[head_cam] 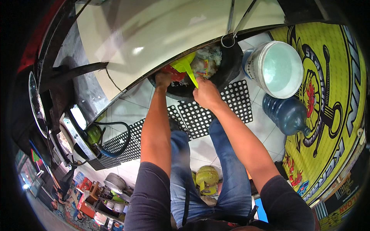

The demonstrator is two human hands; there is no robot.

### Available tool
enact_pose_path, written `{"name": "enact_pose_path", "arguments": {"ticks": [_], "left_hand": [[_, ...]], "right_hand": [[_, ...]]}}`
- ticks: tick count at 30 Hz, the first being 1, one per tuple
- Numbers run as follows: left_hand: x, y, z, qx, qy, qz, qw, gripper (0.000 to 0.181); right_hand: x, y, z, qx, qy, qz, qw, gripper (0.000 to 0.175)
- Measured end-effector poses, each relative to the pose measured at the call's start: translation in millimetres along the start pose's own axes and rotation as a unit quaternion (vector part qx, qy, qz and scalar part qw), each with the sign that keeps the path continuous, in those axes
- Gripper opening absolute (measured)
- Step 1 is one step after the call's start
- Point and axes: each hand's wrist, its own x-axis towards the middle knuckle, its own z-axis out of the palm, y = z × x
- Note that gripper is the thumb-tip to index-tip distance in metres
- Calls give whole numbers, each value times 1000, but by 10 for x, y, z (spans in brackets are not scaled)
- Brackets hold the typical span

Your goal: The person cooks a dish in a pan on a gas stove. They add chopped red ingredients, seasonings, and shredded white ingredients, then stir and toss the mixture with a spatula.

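My right hand [206,91] grips the handle of a lime-green plastic dipper [183,63], whose bowl lies over a black tub [231,65] on the floor. At the tub's left side, my left hand [163,79] is closed at the edge of a red plastic item [175,74], just below the dipper. Its fingertips are hidden, and the red item's full shape is covered. Inside the tub are crumpled clear plastic and wrappers [206,62], one with a red and yellow print. The counter's edge overhangs the tub's far side.
A cream countertop [162,34] crosses above the tub. On the right stand a white bucket [281,69] of water and a blue water jug [284,114] lying beside a yellow banner [323,95]. A perforated black mat [199,118] lies underfoot. A green gas cylinder [207,177] is behind my legs.
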Motion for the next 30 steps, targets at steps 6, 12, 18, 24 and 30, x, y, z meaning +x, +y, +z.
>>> {"name": "enact_pose_path", "arguments": {"ticks": [6,12,18,24,30], "left_hand": [[-325,386,-465,-410,6,-183,893,35],[-659,672,-699,-666,-119,-265,687,27],[-927,962,-709,-679,-145,-345,632,24],[-1514,1563,-873,-650,-26,-334,682,22],[-1975,1817,-1478,-756,-32,-396,520,24]], "right_hand": [[8,-148,-68,-73,10,-4,997,39],[-202,-233,-459,-139,-16,5,990,34],[-680,189,-872,-88,164,-22,982,28],[-1646,1009,-1503,311,302,200,879,29],[-1799,1664,-2172,479,279,224,802,52]]}}
